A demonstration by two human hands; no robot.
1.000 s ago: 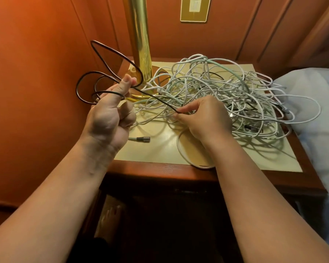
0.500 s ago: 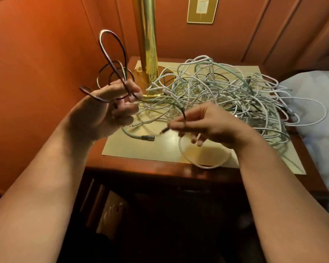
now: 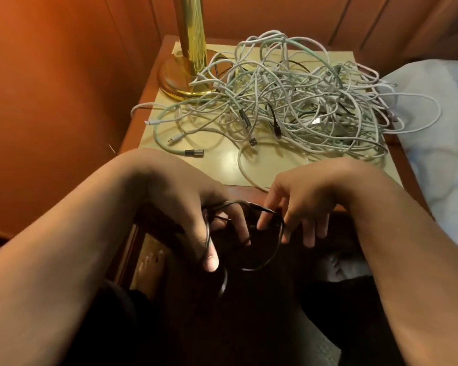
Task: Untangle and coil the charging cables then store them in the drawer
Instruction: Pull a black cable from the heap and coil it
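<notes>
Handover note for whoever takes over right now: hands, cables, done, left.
Left hand: grips the coiled black cable, held low in front of the nightstand.
Right hand: fingers spread and pointing down, fingertips at the coil's loops, no clear grip.
White cable tangle: piled on the nightstand top beside the brass lamp, one loop hanging over the front edge.
Done: black cable is out of the pile and coiled.
Left: put the black coil in the drawer (not clearly visible in the dark below), then untangle, coil and store the white cables.
</notes>
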